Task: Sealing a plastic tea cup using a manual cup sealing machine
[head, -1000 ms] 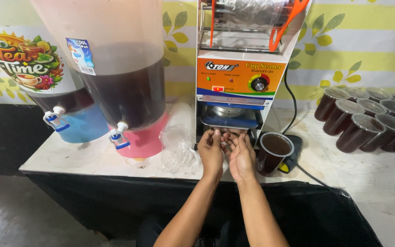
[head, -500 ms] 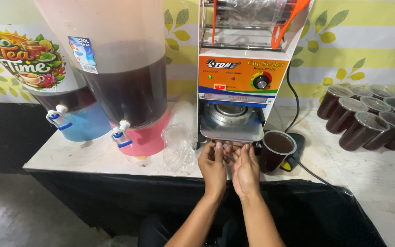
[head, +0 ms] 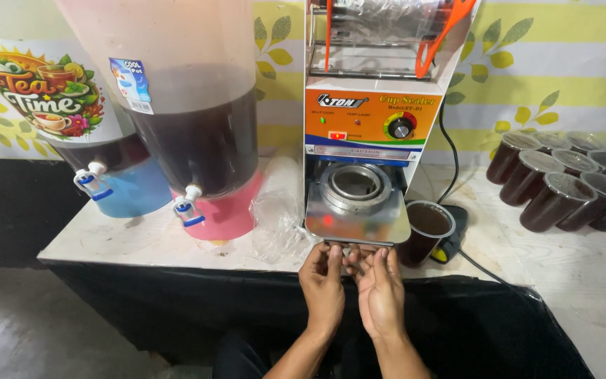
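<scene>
Just beyond both open hands (head: 352,281), fingertips touching, sits the steel sealer tray (head: 357,210).

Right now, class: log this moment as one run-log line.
left hand: touching tray edge | right hand: same | sealer tray: out, ring empty | open cup of tea: beside tray

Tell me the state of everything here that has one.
Sealer tray: pulled out, ring empty.
Left hand: fingertips at tray edge.
Right hand: fingertips at tray edge.
Open cup: filled, unsealed, beside tray.
Cups at right: filled.
Pink-based dispenser: partly full.
</scene>
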